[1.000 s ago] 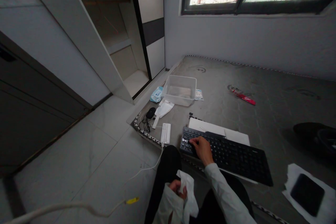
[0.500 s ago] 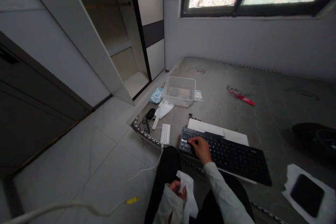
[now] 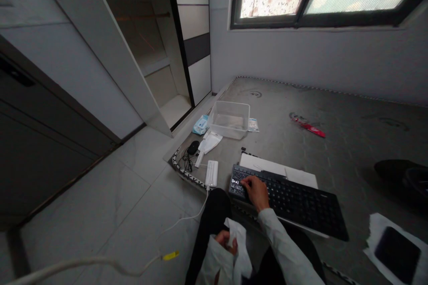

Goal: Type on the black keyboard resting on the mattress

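Lower centre: black keyboard [image 3: 290,199] on grey mattress [image 3: 334,142], angled toward lap for reach. Right hand [image 3: 256,189] resting on left-end keys, fingers loosely curled. Left hand [image 3: 224,239], bottom centre, pinched around crumpled white wipe [image 3: 239,245], ready for rubbing.

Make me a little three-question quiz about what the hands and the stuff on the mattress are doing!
1. True or false: the right hand rests on the keyboard.
2. What does the left hand hold? A) white cloth B) red packet C) mouse
3. Fill in: the clear tub sits on the grey ____.

Key: 1 true. 2 A, the white cloth. 3 mattress.
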### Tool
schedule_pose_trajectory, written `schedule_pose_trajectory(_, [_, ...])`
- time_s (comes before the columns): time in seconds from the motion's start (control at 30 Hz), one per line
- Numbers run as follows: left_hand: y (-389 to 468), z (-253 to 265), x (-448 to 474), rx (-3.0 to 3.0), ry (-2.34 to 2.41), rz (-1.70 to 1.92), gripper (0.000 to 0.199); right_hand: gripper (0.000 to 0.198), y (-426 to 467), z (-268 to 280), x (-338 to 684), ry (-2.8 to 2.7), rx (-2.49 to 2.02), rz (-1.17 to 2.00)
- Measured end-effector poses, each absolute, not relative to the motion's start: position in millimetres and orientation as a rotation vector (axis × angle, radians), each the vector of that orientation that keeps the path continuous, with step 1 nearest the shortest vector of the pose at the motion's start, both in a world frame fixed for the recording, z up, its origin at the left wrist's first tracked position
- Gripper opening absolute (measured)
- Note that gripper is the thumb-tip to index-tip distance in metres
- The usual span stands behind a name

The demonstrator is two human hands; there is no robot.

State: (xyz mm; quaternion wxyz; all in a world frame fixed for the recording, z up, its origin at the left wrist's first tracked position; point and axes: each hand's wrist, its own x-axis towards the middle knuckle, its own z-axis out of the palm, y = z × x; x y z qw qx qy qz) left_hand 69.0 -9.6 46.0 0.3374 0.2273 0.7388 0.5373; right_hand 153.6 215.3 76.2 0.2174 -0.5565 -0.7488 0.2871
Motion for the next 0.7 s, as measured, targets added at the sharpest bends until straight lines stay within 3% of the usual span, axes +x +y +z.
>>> schedule_pose_trajectory(0.17, [-4.7, 47.7, 75.3, 0.524, 1.843, 1.485, 0.045, 0.013, 213.3, 78.1, 153.4, -2.13, -1.511, 0.732])
schedule_pose_trajectory(0.37, [-9.3, 40.2, 72.3, 0.592, 1.821, 1.499, 0.039, 0.012, 210.9, 87.3, 153.3, -2.146, -1.504, 0.702])
schedule_pose_trajectory(0.47, [-8.1, 32.5, 71.2, 0.6, 1.88, 1.573, 0.048, 0.018, 215.8, 95.2, 157.5, -2.115, -1.526, 0.699])
schedule_pose_trajectory(0.7, [5.0, 36.7, 67.3, 0.547, 1.994, 1.648, 0.062, 0.023, 305.5, 122.3, 180.3, -2.141, -1.619, 0.575])
